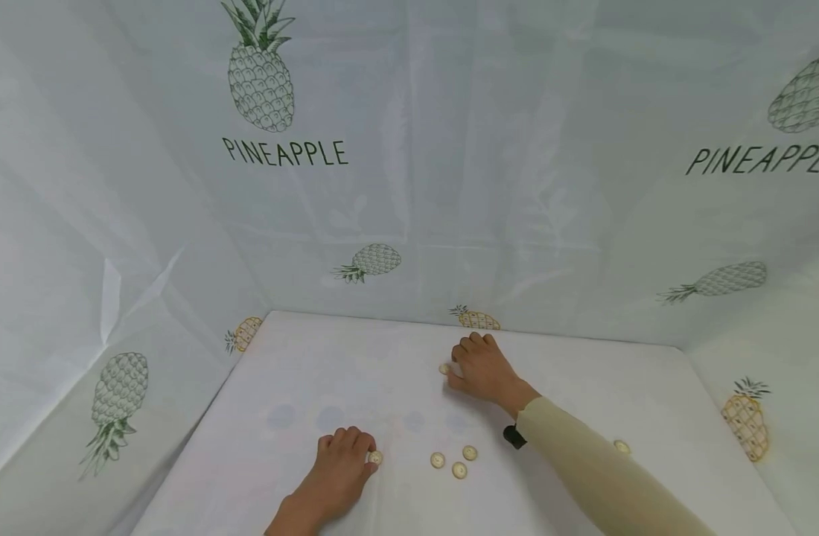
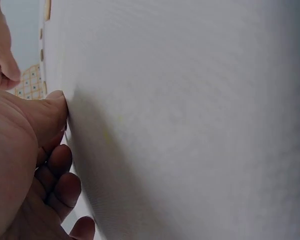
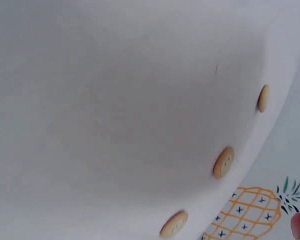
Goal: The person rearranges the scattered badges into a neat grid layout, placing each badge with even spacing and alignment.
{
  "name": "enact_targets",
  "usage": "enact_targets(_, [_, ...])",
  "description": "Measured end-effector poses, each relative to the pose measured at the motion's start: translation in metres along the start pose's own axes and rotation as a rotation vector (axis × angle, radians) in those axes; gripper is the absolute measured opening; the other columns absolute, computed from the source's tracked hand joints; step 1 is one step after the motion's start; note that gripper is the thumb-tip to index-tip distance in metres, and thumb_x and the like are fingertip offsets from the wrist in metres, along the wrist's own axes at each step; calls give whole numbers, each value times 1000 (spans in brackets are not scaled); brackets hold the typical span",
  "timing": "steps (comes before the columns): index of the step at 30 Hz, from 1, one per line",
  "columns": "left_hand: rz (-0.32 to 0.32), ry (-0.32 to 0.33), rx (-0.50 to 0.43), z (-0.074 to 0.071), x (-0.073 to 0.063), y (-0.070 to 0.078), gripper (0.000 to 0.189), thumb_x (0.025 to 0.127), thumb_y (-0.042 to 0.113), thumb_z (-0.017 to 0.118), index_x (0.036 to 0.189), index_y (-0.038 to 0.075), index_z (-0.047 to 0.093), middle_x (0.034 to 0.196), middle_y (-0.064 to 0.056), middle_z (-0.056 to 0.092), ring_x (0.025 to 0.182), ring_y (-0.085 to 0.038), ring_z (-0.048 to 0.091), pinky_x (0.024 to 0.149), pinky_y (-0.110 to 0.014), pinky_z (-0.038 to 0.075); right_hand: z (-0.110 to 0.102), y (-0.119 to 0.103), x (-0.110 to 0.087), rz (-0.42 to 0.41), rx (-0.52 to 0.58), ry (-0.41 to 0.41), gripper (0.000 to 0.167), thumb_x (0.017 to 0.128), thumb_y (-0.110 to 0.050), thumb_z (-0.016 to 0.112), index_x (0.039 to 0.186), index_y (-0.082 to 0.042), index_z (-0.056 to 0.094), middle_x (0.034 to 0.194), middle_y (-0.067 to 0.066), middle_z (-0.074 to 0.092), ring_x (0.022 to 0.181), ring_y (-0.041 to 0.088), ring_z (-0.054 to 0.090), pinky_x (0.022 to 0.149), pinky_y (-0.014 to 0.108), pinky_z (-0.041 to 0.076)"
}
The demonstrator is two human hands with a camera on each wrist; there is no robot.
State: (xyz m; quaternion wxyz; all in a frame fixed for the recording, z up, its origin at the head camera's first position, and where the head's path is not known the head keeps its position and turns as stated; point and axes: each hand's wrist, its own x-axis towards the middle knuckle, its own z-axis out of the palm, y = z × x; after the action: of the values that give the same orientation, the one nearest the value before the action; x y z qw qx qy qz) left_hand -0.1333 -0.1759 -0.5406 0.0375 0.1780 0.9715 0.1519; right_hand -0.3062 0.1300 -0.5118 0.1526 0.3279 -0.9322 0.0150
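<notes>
By the left hand (image 1: 340,467), at lower centre of the frame, a near button (image 1: 376,458) is pinched; its rim is best gripped lightly. Rightward, three loose buttons (image 1: 459,470) should be left unbrushed. Above them, a far button (image 1: 444,369), pinched by the right hand (image 1: 482,369), should be steadied.

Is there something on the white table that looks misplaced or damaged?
No damage stands out. Slightly odd: one round cream-coloured button lies alone beyond the beige fabric sleeve, apart from three similar buttons.
</notes>
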Motion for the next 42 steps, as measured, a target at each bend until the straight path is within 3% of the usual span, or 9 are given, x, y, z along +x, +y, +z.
enact_targets(12, [-1,32,9,3,-1,-1,19,101,28,73,110,18,59,106,4,54,101,-20,50,92,-56,41,-32,19,-69,-14,-69,124,22,88,-30,79,96,-12,71,92,0,63,89,22,48,84,43,42])
enact_targets(30, [-43,48,-7,4,-4,-1,24,97,26,77,112,17,61,106,5,55,102,-18,51,97,-58,42,-56,79,-197,123,-39,186,21,82,-19,81,96,-9,68,92,2,62,90,27,53,83,51,43])
enact_targets(33, [-45,55,-9,4,-3,2,23,97,25,77,111,17,61,105,5,55,101,-18,50,96,-58,42,-58,92,-218,114,-60,207,22,97,-31,68,96,-9,67,92,3,62,90,28,53,81,53,44])
enact_targets(36, [-45,62,-5,4,-3,5,23,97,24,77,111,17,60,106,3,55,102,-19,51,95,-57,42,-59,103,-237,111,-82,235,50,111,-48,40,95,-8,66,92,5,63,89,31,54,79,55,44])
enact_targets(38, [-45,63,-7,4,-3,7,23,98,24,77,111,17,60,107,2,56,102,-20,52,95,-57,41,-59,109,-248,114,-104,240,69,112,-56,21,94,-7,66,92,7,63,89,32,55,79,56,44])
enact_targets(42, [-38,69,-12,3,-4,12,23,97,24,77,110,17,60,107,2,57,102,-20,52,95,-57,42,-59,115,-266,123,-136,211,77,111,-62,14,93,-7,65,91,8,63,89,33,56,80,58,45])
